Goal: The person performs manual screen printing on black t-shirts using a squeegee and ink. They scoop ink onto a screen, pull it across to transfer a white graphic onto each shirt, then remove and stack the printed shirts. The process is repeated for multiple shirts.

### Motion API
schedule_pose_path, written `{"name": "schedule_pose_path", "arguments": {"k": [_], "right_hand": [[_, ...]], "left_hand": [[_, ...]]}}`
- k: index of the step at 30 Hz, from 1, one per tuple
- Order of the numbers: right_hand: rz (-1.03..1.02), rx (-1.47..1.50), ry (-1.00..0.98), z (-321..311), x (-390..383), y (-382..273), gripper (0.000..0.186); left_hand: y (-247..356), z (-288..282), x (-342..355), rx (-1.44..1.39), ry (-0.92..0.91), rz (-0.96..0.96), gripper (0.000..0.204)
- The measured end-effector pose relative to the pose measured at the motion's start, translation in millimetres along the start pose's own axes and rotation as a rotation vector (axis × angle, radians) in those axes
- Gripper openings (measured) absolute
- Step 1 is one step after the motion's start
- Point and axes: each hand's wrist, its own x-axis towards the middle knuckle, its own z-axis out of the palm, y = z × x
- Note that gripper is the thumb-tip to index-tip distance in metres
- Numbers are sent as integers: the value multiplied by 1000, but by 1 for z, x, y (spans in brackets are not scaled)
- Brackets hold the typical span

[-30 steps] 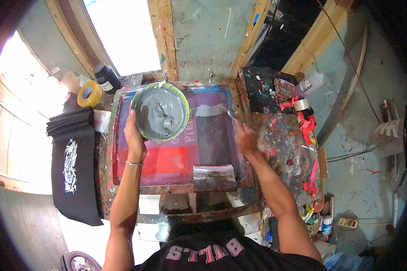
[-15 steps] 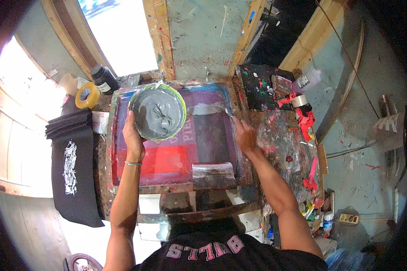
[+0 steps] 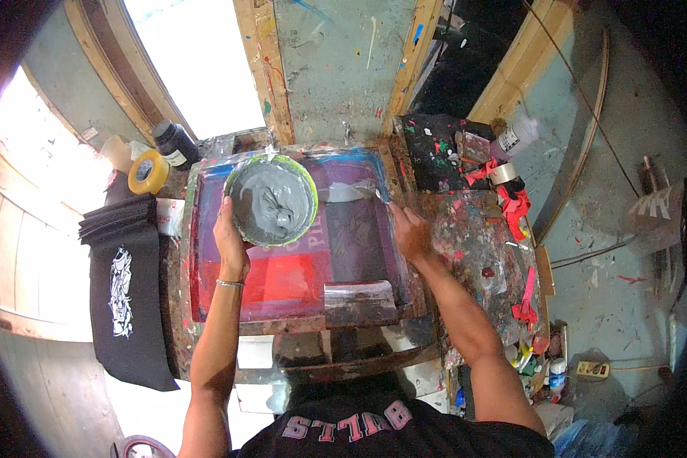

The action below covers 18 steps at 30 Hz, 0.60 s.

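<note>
My left hand (image 3: 231, 238) grips the left side of a round tub with a yellow-green rim (image 3: 313, 191), tilted so that the thick grey ink (image 3: 259, 195) inside faces up. The tub is above a screen-printing frame (image 3: 195, 282) with purple mesh and a red patch. Grey ink (image 3: 347, 191) lies in a streak across the mesh, right of the tub. At the frame's right side, my right hand (image 3: 412, 235) is closed around a small spatula-like tool (image 3: 382, 196), mostly hidden by the fingers. Its end is near the streak's right end.
Black printed fabric (image 3: 130, 305) hangs at the left, below yellow tape (image 3: 148, 171) and a dark bottle (image 3: 173, 143). On the paint-spattered bench (image 3: 466, 259) at right are red scraps (image 3: 516, 210), a tape roll (image 3: 502, 174) and a clear bottle (image 3: 516, 137).
The tub in my left hand has shifted slightly right and down. My right hand has moved a little left with the tool, whose end now shows more clearly beside the ink streak.
</note>
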Motion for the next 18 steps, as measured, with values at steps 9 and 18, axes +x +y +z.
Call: {"name": "schedule_pose_path", "arguments": {"k": [9,18], "right_hand": [[1284,1359,-131,-32,56,15,15],[901,1311,-507,-103,139,-47,13]], "left_hand": [[2,33,-11,185,6,-138,78],[-35,80,9,73,-148,-240,65]]}}
